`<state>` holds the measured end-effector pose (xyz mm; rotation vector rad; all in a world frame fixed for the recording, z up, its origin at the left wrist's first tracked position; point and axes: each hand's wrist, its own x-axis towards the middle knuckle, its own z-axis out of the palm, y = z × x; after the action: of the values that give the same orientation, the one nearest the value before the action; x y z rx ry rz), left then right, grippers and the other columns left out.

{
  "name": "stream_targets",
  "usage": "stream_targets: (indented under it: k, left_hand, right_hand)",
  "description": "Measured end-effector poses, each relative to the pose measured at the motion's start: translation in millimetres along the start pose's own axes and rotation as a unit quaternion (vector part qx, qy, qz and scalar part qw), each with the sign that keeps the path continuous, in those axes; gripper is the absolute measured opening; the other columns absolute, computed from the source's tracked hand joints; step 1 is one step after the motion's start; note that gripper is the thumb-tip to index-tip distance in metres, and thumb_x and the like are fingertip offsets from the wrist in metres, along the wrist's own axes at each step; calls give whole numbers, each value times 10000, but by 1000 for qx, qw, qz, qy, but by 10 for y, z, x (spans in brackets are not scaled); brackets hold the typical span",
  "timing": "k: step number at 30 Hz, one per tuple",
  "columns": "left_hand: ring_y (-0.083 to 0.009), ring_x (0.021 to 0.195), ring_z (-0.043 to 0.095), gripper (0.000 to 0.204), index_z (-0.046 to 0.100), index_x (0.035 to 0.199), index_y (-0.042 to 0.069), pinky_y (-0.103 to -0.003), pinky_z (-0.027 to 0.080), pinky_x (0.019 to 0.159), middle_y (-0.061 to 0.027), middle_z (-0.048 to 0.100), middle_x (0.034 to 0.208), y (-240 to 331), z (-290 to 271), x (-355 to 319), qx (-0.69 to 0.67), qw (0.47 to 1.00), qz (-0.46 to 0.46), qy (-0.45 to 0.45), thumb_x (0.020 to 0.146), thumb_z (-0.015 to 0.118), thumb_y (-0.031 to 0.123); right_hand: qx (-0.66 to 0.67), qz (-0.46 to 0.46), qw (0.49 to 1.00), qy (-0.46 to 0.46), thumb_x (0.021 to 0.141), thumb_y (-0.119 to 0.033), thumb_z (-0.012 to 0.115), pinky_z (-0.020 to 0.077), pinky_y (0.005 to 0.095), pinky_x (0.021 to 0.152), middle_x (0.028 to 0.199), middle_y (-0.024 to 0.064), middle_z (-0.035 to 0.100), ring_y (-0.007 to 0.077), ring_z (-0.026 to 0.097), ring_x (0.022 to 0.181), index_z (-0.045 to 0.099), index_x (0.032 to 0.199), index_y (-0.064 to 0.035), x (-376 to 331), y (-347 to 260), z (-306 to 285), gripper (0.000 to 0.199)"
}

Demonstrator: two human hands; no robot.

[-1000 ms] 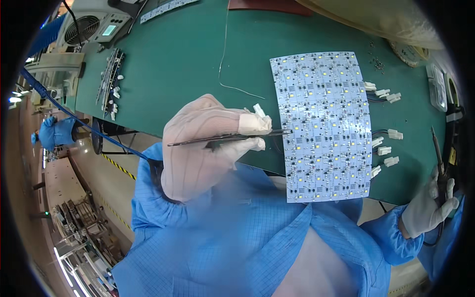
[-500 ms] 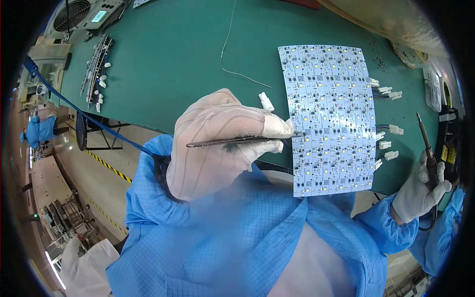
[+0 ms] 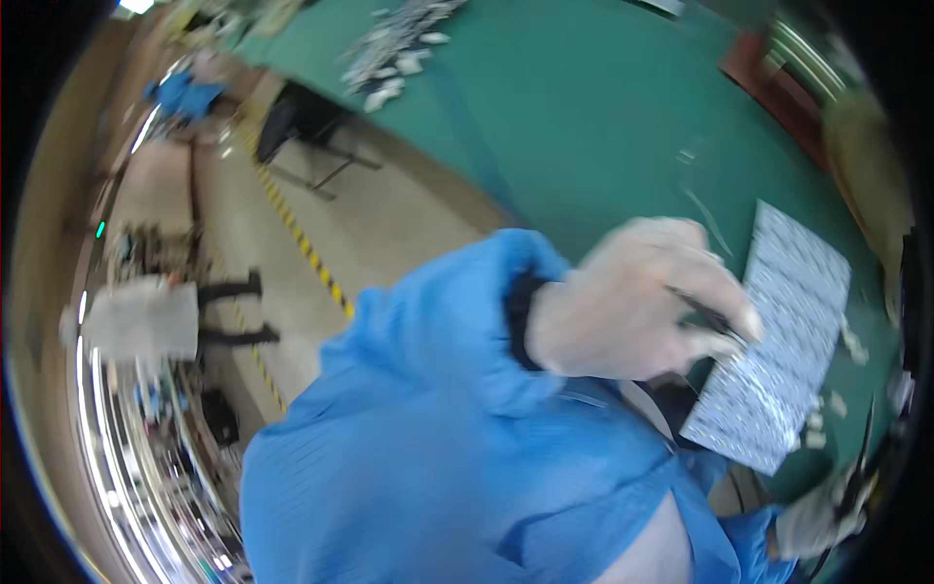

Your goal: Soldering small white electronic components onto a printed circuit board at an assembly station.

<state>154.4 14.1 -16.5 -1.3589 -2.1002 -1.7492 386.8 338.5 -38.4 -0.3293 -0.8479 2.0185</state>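
My left hand (image 3: 637,307), in a white glove, is closed on dark tweezers (image 3: 705,313) by the left edge of a white circuit board panel (image 3: 783,336). Motion blur hides whether the tweezer tips touch it. The panel carries rows of small parts and lies tilted on the green mat (image 3: 584,107). White plug connectors (image 3: 815,433) stick out along its right side. At the lower right, my gloved right hand (image 3: 815,521) grips a soldering iron (image 3: 862,457), its tip pointing up and away.
A pile of narrow boards with white connectors (image 3: 399,54) lies at the far left of the mat. A thin wire (image 3: 710,222) rests beyond the panel. A red-brown box (image 3: 778,97) stands far right. One person in a white coat (image 3: 146,316) is on the floor side, left.
The whole view has swung leftward, so bench, panel and both hands appear farther right and more of the floor shows. Both hands keep their tools.
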Motion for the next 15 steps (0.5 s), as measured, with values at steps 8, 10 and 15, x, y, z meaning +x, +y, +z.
stream_targets:
  k: [8, 10, 15]
  left_hand:
    - [-158, 712, 569, 144, 707, 752, 132, -301, 463, 681, 37, 665, 754, -11, 12, -31, -55, 996, -21, 66, 662, 815, 161]
    - [-170, 741, 600, 110, 694, 762, 84, -304, 476, 690, -26, 670, 783, 46, -116, 33, -106, 989, -91, 35, 702, 776, 125]
    - [-285, 845, 598, 301, 618, 900, 58, -445, 479, 759, -74, 610, 849, -309, -620, 108, -232, 964, 49, -118, 1004, 413, 253]
  right_hand:
    - [-129, -98, 963, 216, 970, -248, 462, 98, 484, 1186, 1491, 285, 239, 405, 212, 1388, 424, 1332, 68, -158, 240, 645, 482]
    - [34, 21, 998, -41, 985, -304, 442, 151, 459, 1178, 1435, 267, 347, 373, 295, 1353, 464, 1301, 66, -92, 166, 376, 487]
    - [-55, 38, 990, -123, 975, -360, 502, 354, 353, 1036, 1246, 169, 537, 192, 482, 906, 563, 1203, 52, 31, -64, -263, 475]
